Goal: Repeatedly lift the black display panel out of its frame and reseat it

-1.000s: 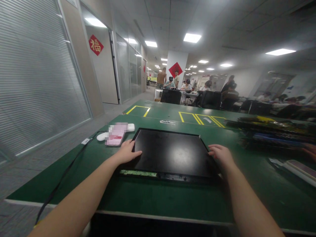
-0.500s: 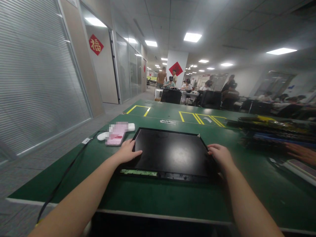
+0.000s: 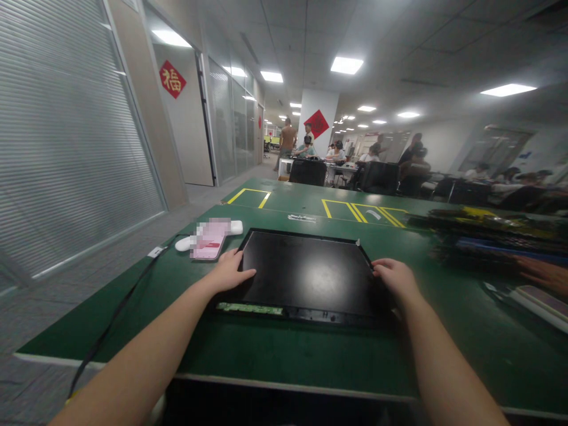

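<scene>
A black LCD screen panel (image 3: 306, 266) lies flat on the green table in front of me, screen side up. Along its near edge shows a strip of green circuit board (image 3: 251, 309). My left hand (image 3: 228, 271) grips the panel's left edge, thumb on top of the screen and fingers at the side. At the right edge, my right hand (image 3: 394, 278) holds the panel with thumb and fingers pinched on the rim. Its lower fingers are partly hidden. A small light tab (image 3: 358, 242) sticks up at the panel's far right corner.
Left of the panel lie a pink-screened phone (image 3: 207, 248) and a white object (image 3: 236, 227). A black cable (image 3: 126, 302) crosses the table's left edge. Right stand a blurred dark stack (image 3: 483, 231), another person's hand (image 3: 544, 273) and a phone-like device (image 3: 541, 305). Yellow tape (image 3: 339, 202) marks the table's far part.
Both hands keep their hold on the panel, which lies in nearly the same place. In the background a standing person has shifted slightly left.
</scene>
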`<action>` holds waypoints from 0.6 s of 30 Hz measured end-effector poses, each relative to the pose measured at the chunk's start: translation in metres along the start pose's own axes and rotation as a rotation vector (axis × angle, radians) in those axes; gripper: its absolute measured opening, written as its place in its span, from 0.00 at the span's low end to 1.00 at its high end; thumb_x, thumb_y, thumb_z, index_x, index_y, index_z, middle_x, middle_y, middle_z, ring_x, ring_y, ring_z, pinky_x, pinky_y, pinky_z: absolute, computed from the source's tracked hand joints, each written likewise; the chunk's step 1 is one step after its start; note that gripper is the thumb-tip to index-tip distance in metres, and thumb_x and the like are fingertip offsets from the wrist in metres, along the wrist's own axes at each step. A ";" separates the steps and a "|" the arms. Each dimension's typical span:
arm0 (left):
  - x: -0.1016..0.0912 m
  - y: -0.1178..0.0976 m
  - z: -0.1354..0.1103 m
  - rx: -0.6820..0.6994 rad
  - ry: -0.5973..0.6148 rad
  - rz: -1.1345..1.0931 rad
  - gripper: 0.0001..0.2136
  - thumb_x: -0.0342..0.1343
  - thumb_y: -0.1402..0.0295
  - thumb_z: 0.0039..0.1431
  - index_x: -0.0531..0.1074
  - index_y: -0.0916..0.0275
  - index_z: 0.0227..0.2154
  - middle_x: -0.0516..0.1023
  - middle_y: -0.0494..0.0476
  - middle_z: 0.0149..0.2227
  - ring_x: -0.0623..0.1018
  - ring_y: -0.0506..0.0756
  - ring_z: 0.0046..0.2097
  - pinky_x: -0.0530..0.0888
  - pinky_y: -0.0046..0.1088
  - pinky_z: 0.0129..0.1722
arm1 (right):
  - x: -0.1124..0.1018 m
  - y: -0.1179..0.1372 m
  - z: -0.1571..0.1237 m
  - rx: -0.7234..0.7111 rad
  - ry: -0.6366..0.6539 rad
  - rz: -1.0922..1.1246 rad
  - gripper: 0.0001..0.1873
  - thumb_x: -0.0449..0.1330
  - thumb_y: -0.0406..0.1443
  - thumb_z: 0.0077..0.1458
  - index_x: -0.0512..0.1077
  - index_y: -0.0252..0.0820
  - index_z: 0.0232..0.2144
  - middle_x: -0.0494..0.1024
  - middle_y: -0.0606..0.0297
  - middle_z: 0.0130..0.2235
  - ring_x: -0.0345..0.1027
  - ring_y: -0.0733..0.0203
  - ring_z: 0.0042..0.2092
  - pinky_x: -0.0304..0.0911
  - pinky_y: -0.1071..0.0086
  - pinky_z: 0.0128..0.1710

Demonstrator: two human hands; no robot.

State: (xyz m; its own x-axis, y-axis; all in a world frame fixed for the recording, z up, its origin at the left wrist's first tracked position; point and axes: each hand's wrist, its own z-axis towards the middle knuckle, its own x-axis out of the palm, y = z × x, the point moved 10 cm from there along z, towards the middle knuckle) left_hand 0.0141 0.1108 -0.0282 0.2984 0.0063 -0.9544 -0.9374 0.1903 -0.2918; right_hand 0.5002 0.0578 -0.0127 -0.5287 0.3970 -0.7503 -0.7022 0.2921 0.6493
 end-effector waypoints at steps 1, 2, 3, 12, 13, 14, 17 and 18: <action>0.000 0.000 0.000 -0.001 0.001 0.001 0.36 0.51 0.49 0.51 0.66 0.71 0.58 0.61 0.75 0.65 0.61 0.71 0.65 0.58 0.45 0.63 | 0.000 0.000 0.000 0.002 0.000 0.002 0.15 0.59 0.36 0.44 0.80 0.44 0.35 0.81 0.63 0.30 0.73 0.56 0.35 0.61 0.68 0.34; 0.000 0.000 0.000 -0.001 0.004 0.001 0.36 0.51 0.49 0.52 0.66 0.72 0.58 0.61 0.75 0.65 0.60 0.71 0.66 0.58 0.44 0.63 | 0.000 0.000 0.000 0.004 0.004 0.004 0.15 0.59 0.36 0.44 0.80 0.44 0.36 0.81 0.63 0.30 0.73 0.56 0.35 0.61 0.68 0.34; 0.000 0.000 0.000 -0.001 0.005 0.000 0.36 0.51 0.49 0.52 0.65 0.72 0.58 0.61 0.75 0.65 0.60 0.71 0.66 0.58 0.44 0.63 | 0.001 -0.001 0.000 0.008 0.009 0.006 0.15 0.59 0.36 0.44 0.80 0.44 0.36 0.81 0.63 0.30 0.73 0.56 0.35 0.61 0.68 0.34; -0.002 0.000 -0.002 -0.009 -0.021 -0.018 0.38 0.53 0.50 0.52 0.62 0.72 0.61 0.58 0.76 0.66 0.58 0.73 0.66 0.57 0.47 0.63 | 0.001 0.003 0.000 -0.020 0.000 -0.008 0.13 0.59 0.35 0.43 0.80 0.45 0.33 0.80 0.63 0.31 0.73 0.55 0.37 0.62 0.67 0.35; -0.006 -0.001 -0.003 0.005 -0.055 -0.021 0.38 0.55 0.50 0.52 0.63 0.70 0.61 0.57 0.75 0.66 0.57 0.73 0.66 0.56 0.48 0.64 | 0.001 0.003 0.000 -0.020 0.004 -0.010 0.13 0.59 0.35 0.43 0.80 0.45 0.32 0.80 0.63 0.31 0.73 0.55 0.37 0.62 0.67 0.35; -0.011 -0.006 -0.006 0.037 -0.092 -0.028 0.37 0.56 0.50 0.51 0.64 0.68 0.61 0.57 0.74 0.67 0.56 0.74 0.67 0.55 0.50 0.64 | 0.001 0.003 0.000 -0.018 0.006 -0.013 0.13 0.59 0.35 0.43 0.80 0.45 0.32 0.80 0.63 0.30 0.73 0.55 0.37 0.62 0.67 0.35; -0.023 -0.035 -0.019 0.270 -0.135 -0.100 0.32 0.59 0.53 0.51 0.69 0.60 0.58 0.56 0.67 0.68 0.55 0.70 0.67 0.54 0.49 0.65 | 0.001 0.002 0.000 -0.012 0.006 -0.011 0.12 0.59 0.34 0.44 0.80 0.46 0.32 0.80 0.63 0.31 0.73 0.55 0.37 0.62 0.68 0.35; -0.022 -0.049 -0.025 0.373 -0.086 -0.150 0.29 0.60 0.53 0.53 0.70 0.57 0.57 0.57 0.64 0.68 0.57 0.68 0.67 0.56 0.48 0.64 | 0.001 0.002 0.000 -0.011 0.005 -0.008 0.12 0.59 0.34 0.44 0.80 0.46 0.32 0.81 0.63 0.31 0.73 0.55 0.37 0.62 0.67 0.35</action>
State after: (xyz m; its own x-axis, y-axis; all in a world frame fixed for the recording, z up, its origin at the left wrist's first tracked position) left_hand 0.0488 0.0770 0.0057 0.4559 0.0304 -0.8895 -0.7572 0.5384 -0.3697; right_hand 0.4980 0.0589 -0.0122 -0.5255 0.3901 -0.7561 -0.7118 0.2852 0.6418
